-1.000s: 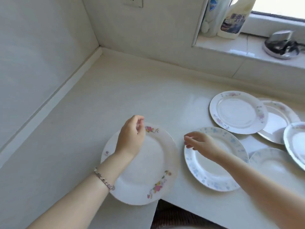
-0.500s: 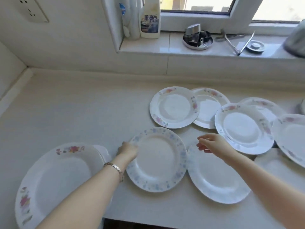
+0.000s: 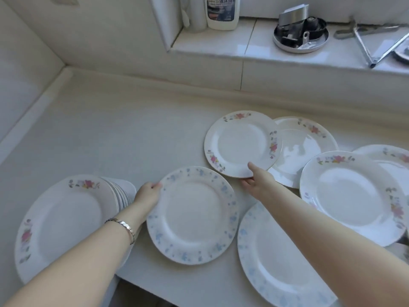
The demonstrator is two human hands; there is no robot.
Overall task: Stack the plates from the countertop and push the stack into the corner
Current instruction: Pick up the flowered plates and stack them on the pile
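Left hand (image 3: pixel 147 194) gripping rim of blue-flecked plate (image 3: pixel 192 214), frame centre; right hand (image 3: pixel 256 178) pinching edge of pink-floral plate (image 3: pixel 243 143) (glossy, round); stack (image 3: pixel 64 222) sitting lower left.

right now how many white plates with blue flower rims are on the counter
2. One blue-flowered white plate lies front centre, its left rim gripped by the left hand. The second blue-flowered plate lies to its right at the counter's front edge, partly under the right forearm. Others may be hidden.

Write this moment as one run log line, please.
left hand: grips blue-patterned plate rim | right hand: grips pink-flower plate edge | stack: left, not cornered
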